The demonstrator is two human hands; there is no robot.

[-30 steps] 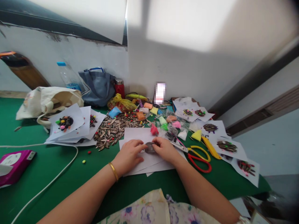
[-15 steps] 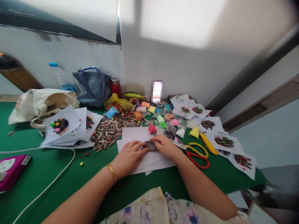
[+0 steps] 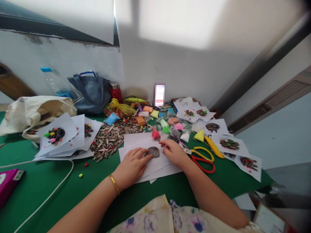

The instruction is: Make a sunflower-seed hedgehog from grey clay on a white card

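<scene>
One gray lump point(image 3: 154, 151): flat on the white paper point(image 3: 132, 139)
My left hand point(image 3: 131, 165): spread out, fingertips touching the lump
My right hand point(image 3: 174, 154): fingers bent near it, can't tell if they pinch anything

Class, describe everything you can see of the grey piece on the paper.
The grey piece is a thin, smooth-looking slab with a rounded outline, apparently soft clay. It lies flat on the white paper. Fingers of the left hand rest at its left side, hiding part of it; the right hand is apart from it.
</scene>
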